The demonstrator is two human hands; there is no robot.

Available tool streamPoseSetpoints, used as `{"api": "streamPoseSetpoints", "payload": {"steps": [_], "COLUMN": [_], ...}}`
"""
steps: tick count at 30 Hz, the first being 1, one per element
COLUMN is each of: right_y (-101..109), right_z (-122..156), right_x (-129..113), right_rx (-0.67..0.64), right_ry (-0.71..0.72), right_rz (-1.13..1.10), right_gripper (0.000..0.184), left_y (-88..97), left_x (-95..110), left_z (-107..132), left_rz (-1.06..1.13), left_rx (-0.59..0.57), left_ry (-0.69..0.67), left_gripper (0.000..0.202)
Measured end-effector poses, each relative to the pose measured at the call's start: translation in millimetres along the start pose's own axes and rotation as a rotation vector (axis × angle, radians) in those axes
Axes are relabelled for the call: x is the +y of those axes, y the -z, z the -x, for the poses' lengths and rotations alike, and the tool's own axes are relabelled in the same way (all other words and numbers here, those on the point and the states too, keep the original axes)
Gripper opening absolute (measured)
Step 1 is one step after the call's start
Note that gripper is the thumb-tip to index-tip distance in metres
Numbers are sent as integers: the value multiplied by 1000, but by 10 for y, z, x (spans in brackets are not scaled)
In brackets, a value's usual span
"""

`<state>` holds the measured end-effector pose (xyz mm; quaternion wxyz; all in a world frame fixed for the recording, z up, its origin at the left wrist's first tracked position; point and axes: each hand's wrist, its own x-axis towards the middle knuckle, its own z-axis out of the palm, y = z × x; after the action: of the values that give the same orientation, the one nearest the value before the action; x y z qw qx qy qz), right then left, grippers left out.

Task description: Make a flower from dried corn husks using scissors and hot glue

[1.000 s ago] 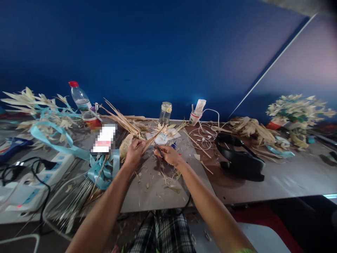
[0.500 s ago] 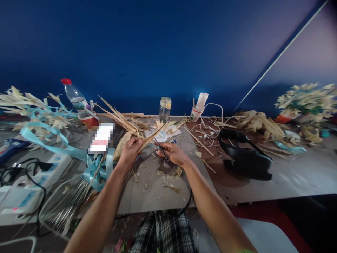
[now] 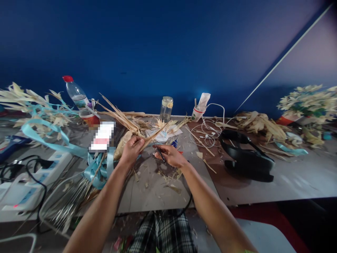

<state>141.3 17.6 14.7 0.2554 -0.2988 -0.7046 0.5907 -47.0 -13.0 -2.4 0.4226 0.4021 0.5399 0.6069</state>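
My left hand [image 3: 131,150] pinches a dry corn husk strip [image 3: 156,134], whose free end points up and right over the work board. My right hand [image 3: 171,155] is closed around dark scissors [image 3: 160,154], their tips close to the lower edge of the husk; I cannot tell whether the blades touch it. A pale, thick husk-covered bundle [image 3: 122,144] lies beside my left hand, with long dry strips [image 3: 119,117] fanning out behind it. Beyond the hands, a husk flower [image 3: 161,123] rests by white paper. Small husk scraps [image 3: 170,177] litter the board below my right hand.
At left are a phone-like bright screen [image 3: 103,136], blue ribbon [image 3: 96,170], a power strip [image 3: 39,182] and a tilted bottle [image 3: 76,95]. A jar [image 3: 166,109] stands behind. Rightward lie white earphones [image 3: 206,135], a black headset [image 3: 249,158] and a husk pile [image 3: 259,124].
The scissors and my right hand have shifted slightly left and down, closer to my left hand. My left hand still pinches the husk strip. The view has moved a little.
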Motion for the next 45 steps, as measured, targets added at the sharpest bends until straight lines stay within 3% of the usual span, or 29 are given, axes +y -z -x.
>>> {"api": "streamPoseSetpoints", "payload": {"steps": [5,25,33,41,45], "right_y": [10,83,117,113,81], "right_z": [-8,-36,-21,-3,2], "right_x": [31,217,226,204,105], "right_rx": [31,63,24,91,126], "right_ry": [4,38,38,17,-14], "right_rz": [-32,131,130,178,76], "right_gripper": [62,45,46,41,44], "left_y": [-4,20,24,16,18], "left_x": [31,-9,-7,7,-8], "left_z": [10,-33,-24,-20,-24], "left_rz": [24,-8,19,33,52], "left_rx": [1,33,17,5,25], "left_ry": [26,62,82,98,90], "left_gripper": [35,44,43,38,38]}}
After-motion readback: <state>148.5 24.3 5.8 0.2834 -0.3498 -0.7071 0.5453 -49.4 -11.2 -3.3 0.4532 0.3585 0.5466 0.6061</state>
